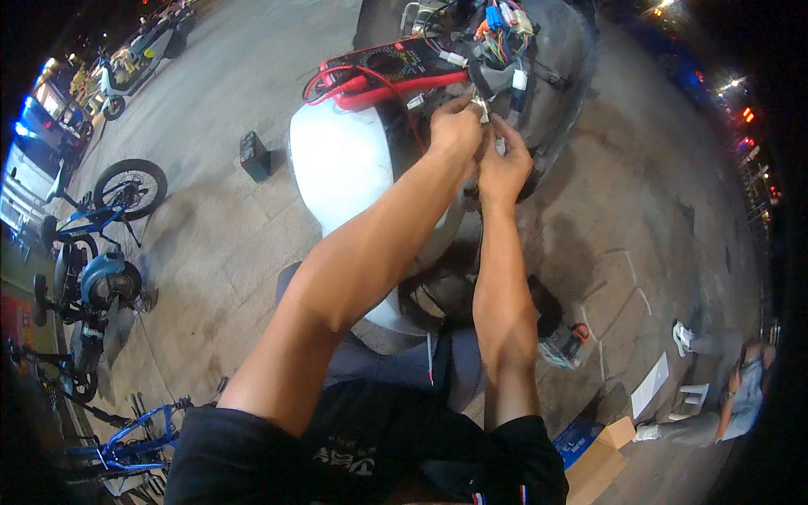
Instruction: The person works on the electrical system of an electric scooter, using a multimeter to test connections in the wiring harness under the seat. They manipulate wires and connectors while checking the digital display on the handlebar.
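My left hand pinches a small white wire connector just above the fingertips of my right hand. The right hand's fingers are closed too, near a small white piece that I cannot make out clearly. Beyond them, a bundle of coloured wires and plugs sticks out of an opened dark vehicle part. A red and black multimeter lies left of the wires, its red lead looped over its end. Under my left forearm is a smooth white body panel.
A black box-shaped battery stands on the pavement to the left. Parked bikes line the left side. At lower right are a cardboard box, a clear container, a white sheet and a seated person.
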`<state>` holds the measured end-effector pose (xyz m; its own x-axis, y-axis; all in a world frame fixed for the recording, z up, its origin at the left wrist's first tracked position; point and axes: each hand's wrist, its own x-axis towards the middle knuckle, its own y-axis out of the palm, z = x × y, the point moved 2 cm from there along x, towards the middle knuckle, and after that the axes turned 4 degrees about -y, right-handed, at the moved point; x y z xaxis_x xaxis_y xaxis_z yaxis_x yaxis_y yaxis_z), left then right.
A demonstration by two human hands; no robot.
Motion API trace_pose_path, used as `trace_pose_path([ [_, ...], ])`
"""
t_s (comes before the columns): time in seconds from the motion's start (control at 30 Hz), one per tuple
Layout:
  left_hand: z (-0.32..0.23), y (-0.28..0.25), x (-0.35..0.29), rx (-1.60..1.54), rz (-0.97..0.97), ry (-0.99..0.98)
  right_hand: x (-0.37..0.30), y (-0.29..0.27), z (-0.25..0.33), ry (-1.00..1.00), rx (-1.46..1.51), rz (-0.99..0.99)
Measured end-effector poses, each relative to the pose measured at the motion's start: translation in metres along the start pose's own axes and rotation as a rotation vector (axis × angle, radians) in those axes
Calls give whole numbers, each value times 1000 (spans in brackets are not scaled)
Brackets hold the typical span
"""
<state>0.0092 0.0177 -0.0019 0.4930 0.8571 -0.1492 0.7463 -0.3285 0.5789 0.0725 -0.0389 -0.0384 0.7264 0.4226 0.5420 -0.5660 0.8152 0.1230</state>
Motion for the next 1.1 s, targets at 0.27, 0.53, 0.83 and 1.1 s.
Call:
trace_pose_path([
  [0.27,-9,-3,-23,222,44,-50,0,-28,4,138,76,29],
  [0.53,-6,-3,-10,396,-18,173,2,-48,20,353,410,152],
  [0.83,5,-7,9,476,-40,346,3,-59,16,360,420,158],
  [1.1,-7,7,-11,302,-41,186,2,-61,22,421,562,191],
])
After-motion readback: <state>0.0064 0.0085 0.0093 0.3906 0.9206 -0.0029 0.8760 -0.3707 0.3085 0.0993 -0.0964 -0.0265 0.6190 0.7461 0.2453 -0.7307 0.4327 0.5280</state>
